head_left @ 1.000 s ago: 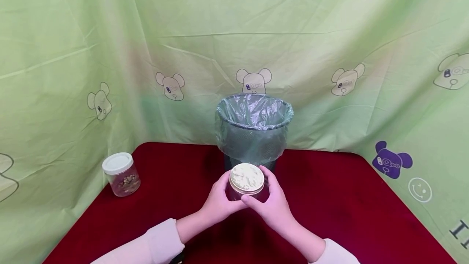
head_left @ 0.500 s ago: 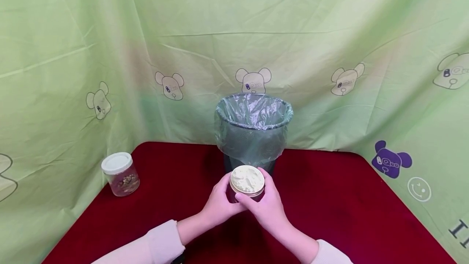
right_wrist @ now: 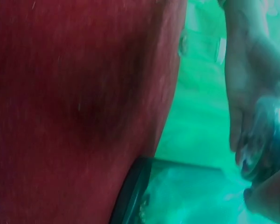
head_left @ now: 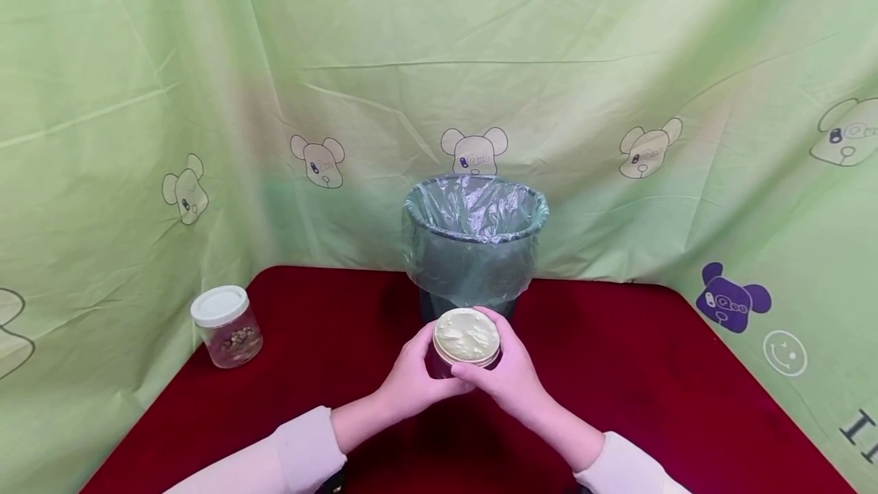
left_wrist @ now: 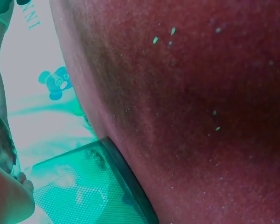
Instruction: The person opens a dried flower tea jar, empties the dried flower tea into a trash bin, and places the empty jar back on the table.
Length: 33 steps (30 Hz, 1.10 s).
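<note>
- Far left of the mesh trash bin [head_left: 435, 309] and a bit nearer than it, there's a clear plastic jar [head_left: 229, 330] with a white screw lid [head_left: 219, 306] on. Some little brownish bits are sitting in it, too small for me to say what.
- Left hand [head_left: 411, 372], on the near side of the bin: fingers and thumb curled around the left side of a second jar. Pale sleeve [head_left: 302, 452] behind it.
- That second jar [head_left: 467, 335] is upright-ish right in front of the bin, so its top overlaps the bin's lower part from the head cam. Round pale gold top, kinda uneven looking, can't tell if it's a lid or what's inside. Base is hidden.
- Bin itself is standing on the red-covered counter [head_left: 652, 372], see-through plastic liner [head_left: 480, 204] folded over the rim and hanging down outside.
- Right hand [head_left: 511, 376], also on the bin's near side, wraps the jar's right side, thumb across the front next to the left thumb. Another pale sleeve [head_left: 627, 467] there.
- Green backdrop [head_left: 384, 97] runs behind the bin and down both sides of it. Way off to the bin's right it's got a purple bear print [head_left: 734, 299] and a winking smiley [head_left: 785, 354].
</note>
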Available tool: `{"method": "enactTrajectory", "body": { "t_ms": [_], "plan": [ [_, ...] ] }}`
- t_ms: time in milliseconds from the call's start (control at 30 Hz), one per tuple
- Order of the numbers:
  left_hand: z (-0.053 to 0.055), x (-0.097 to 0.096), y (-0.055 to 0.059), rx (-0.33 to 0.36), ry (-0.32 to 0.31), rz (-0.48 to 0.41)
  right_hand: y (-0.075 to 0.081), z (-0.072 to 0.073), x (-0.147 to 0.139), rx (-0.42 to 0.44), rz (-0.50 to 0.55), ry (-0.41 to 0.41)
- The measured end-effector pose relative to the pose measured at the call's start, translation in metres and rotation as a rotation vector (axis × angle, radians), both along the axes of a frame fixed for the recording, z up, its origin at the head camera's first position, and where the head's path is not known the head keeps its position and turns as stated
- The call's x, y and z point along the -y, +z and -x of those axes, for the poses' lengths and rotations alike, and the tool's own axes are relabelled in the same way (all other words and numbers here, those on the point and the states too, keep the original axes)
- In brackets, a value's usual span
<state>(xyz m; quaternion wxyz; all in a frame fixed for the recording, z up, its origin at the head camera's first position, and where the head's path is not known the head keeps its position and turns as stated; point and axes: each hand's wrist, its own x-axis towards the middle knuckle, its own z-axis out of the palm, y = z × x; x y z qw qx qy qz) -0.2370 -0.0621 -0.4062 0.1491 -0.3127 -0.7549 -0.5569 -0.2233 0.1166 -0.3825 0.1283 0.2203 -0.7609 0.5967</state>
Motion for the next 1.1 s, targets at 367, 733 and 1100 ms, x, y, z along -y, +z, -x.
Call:
{"method": "enactTrajectory", "body": {
  "t_ms": [367,733,1100],
  "plan": [
    [0.007,0.002,0.004,0.05,-0.124,0.033,-0.002,0.021,-0.023,-0.138,-0.047,0.268],
    [0.009,0.001,0.0,0.1,-0.078,-0.007,0.005,-0.002,-0.007,-0.06,0.065,0.008],
    [0.006,-0.003,-0.001,0.005,0.017,0.014,0.011,-0.025,0.012,0.101,-0.054,-0.237]
  ]
}}
